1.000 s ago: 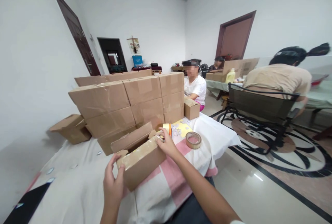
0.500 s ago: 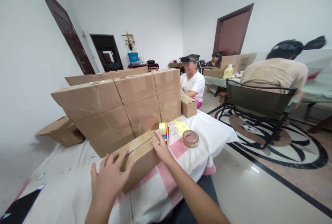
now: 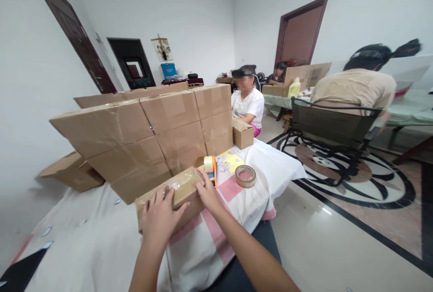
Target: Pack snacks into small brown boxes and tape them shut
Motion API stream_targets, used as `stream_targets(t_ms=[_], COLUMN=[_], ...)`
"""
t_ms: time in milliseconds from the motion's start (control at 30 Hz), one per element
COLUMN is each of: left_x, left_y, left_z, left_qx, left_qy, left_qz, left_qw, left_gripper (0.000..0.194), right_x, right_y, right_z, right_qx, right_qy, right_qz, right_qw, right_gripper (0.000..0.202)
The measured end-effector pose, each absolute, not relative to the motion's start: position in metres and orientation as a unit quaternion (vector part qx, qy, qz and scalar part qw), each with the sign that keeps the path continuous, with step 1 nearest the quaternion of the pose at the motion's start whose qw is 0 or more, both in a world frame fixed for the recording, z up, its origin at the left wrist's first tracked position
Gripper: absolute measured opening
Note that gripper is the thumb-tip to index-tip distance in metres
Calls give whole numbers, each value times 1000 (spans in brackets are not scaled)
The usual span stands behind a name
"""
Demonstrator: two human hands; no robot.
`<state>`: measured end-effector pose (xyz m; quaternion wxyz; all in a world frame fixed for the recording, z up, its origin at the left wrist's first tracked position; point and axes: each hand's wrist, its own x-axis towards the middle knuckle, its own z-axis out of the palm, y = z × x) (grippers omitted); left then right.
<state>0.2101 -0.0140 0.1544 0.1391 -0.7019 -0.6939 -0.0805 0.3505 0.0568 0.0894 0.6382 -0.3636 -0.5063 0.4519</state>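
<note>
A long cardboard box (image 3: 188, 214) lies at a slant on the cloth-covered table in front of me, with shiny clear tape along its top. My left hand (image 3: 162, 215) rests on its near left part, fingers over the top and thumb spread toward the near side. At the box's right end, my right hand (image 3: 205, 190) grips the edge, fingers reaching over the top. Just beyond that hand stands an orange and blue tape dispenser (image 3: 215, 172) with a pale yellow roll (image 3: 209, 163). To its right lies a roll of brown tape (image 3: 245, 176).
Stacked cardboard boxes (image 3: 176, 125) form a wall behind my box. A small box (image 3: 242, 133) sits at its right end, and another box (image 3: 72, 171) at far left. One person (image 3: 249, 102) sits beyond; another (image 3: 355, 84) sits on a chair (image 3: 334, 120) at right.
My left hand has moved right, from the box's left end onto its top. The dark seam along the top no longer shows. My right hand keeps its place at the right end.
</note>
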Motion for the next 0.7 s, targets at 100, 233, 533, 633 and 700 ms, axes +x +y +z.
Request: stream_targets(t_ms=[100,233,533,633,700], left_x=[210,197,166,169,170], left_y=[-17,-14,-2,-4,-5], left_z=[152,147,139,136,135], left_qx=[-698,-688,-662,-665,-664], left_qy=[-691,-698,-723,-716,-715], left_qz=[-104,-135,-129,-138,-145], left_qw=[158,148,147,161,164], left_gripper=[56,55,57,56,55], right_x=[349,382,436,420,416], right_y=[55,64,132,144,146], right_z=[90,89,61,57,60], right_qx=[-361,-385,-456,-437,-430], right_qy=[-510,-502,-497,-534,-553], right_qz=[445,385,395,406,396], right_qw=[642,672,624,599,594], right_gripper=[54,42,38,26,19])
